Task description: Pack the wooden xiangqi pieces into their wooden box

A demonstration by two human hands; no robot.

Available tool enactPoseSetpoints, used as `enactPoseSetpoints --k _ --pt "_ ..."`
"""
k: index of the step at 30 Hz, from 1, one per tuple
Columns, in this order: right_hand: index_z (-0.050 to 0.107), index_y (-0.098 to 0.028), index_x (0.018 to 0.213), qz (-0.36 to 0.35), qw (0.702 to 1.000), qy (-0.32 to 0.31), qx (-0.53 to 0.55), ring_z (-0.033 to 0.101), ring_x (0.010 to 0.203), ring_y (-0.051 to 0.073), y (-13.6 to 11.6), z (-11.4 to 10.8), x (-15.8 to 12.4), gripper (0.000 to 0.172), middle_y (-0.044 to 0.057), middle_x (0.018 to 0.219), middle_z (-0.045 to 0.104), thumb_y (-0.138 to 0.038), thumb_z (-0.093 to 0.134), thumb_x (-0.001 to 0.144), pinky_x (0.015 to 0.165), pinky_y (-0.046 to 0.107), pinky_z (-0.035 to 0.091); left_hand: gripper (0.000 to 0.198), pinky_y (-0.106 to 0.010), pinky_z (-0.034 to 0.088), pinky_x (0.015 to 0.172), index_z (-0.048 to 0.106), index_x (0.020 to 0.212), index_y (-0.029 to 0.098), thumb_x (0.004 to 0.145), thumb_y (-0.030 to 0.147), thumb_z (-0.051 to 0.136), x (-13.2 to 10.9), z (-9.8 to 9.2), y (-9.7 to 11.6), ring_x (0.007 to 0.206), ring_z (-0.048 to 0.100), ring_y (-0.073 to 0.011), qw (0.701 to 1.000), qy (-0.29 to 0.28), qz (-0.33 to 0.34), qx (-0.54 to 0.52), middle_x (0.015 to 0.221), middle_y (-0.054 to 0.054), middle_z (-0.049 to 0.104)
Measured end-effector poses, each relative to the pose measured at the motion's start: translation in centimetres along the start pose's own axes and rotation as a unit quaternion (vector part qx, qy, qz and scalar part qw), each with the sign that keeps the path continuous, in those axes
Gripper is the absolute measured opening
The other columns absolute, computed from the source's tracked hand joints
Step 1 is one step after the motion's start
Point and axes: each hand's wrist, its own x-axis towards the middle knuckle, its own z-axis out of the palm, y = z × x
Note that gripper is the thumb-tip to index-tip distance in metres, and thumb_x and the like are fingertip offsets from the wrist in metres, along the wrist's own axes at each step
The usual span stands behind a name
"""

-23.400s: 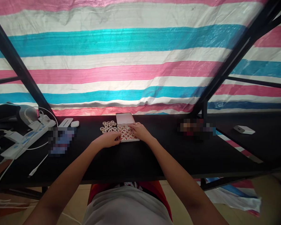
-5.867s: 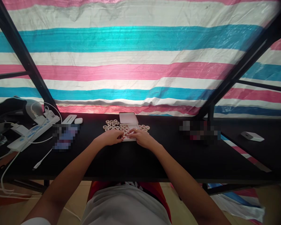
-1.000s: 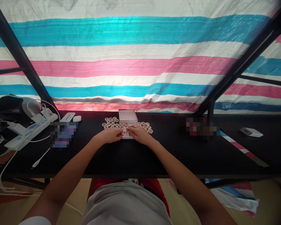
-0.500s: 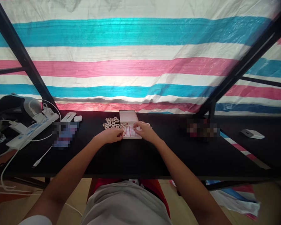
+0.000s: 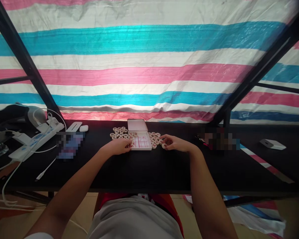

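A white box [image 5: 141, 148] with its lid [image 5: 137, 125] raised lies on the black desk. A few round xiangqi pieces [image 5: 135, 134] and a sheet printed with red lines [image 5: 142, 141] are inside. My left hand [image 5: 120, 146] grips the box's left side between thumb and fingers. To the right of the box, my right hand [image 5: 176, 143] reaches over a loose group of xiangqi pieces [image 5: 154, 141]. Its fingertips and thumb are parted around the nearest ones, and the thumb touches a piece [image 5: 164, 146]. Another cluster of pieces [image 5: 119, 133] sits left of the box, partly behind my left hand.
At left are a phone [image 5: 70, 146], a white power strip [image 5: 37, 142] with cables, and a small white case [image 5: 84, 128]. Blurred items [image 5: 218, 141] and a white charger [image 5: 272, 144] lie at right. Striped sheeting [image 5: 144, 76] hangs behind the desk between black frame bars.
My right hand has moved right, from inside the box to the pieces beside it, uncovering the box's right part. My left hand stays at the box's left side. The view has shifted slightly.
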Motion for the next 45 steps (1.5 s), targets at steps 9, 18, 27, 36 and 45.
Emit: enactPoseSetpoints --k 9,18,27,36,45 --pt "0.058 -0.018 0.107 -0.021 0.998 -0.005 -0.067 0.050 0.066 0.012 -1.0 1.6 0.5 0.047 0.001 0.085 0.057 -0.019 0.065 0.061 0.063 0.024 0.043 0.017 -0.026 0.037 0.059 0.054 0.086 0.019 0.086 0.034 0.045 -0.1 -0.4 0.4 0.075 0.057 -0.0191 1.000 -0.012 -0.001 0.005 0.085 -0.005 0.063" --pt "0.061 -0.019 0.109 -0.027 0.992 0.009 -0.120 0.049 0.064 0.011 -0.8 1.6 0.6 0.049 0.001 0.091 0.060 -0.019 0.066 0.060 0.061 0.024 0.041 0.015 -0.025 0.036 0.058 0.054 0.085 0.019 0.085 0.033 0.047 -0.2 -0.4 0.3 0.075 0.058 -0.0177 1.000 -0.010 -0.012 -0.008 0.086 -0.004 0.063" --pt "0.060 -0.019 0.113 -0.043 0.991 0.029 -0.121 0.048 0.067 0.012 0.0 1.4 1.1 0.053 0.002 0.092 0.060 -0.019 0.066 0.060 0.062 0.024 0.041 0.018 -0.025 0.037 0.060 0.056 0.090 0.020 0.085 0.035 0.046 -0.2 -0.4 0.4 0.077 0.058 -0.0181 1.000 -0.014 -0.016 -0.009 0.089 -0.004 0.064" --pt "0.060 -0.017 0.106 -0.030 0.997 0.023 -0.066 0.053 0.068 0.013 0.0 1.5 1.2 0.047 0.001 0.081 0.062 -0.024 0.069 0.060 0.064 0.026 0.043 0.020 -0.025 0.039 0.064 0.059 0.094 0.021 0.085 0.033 0.046 -0.2 -0.4 0.4 0.081 0.059 -0.0190 1.000 -0.007 -0.017 -0.015 0.091 -0.004 0.065" --pt "0.063 -0.018 0.103 -0.112 0.986 0.100 -0.074 0.058 0.071 0.016 -2.5 3.3 1.1 0.030 0.003 0.084 0.066 -0.036 0.057 0.079 0.066 0.030 0.047 0.060 -0.025 0.042 0.071 0.031 0.140 0.021 0.087 0.040 0.048 -0.3 -0.7 -0.1 0.085 0.062 -0.0206 0.999 0.027 -0.025 -0.039 0.094 -0.005 0.065"
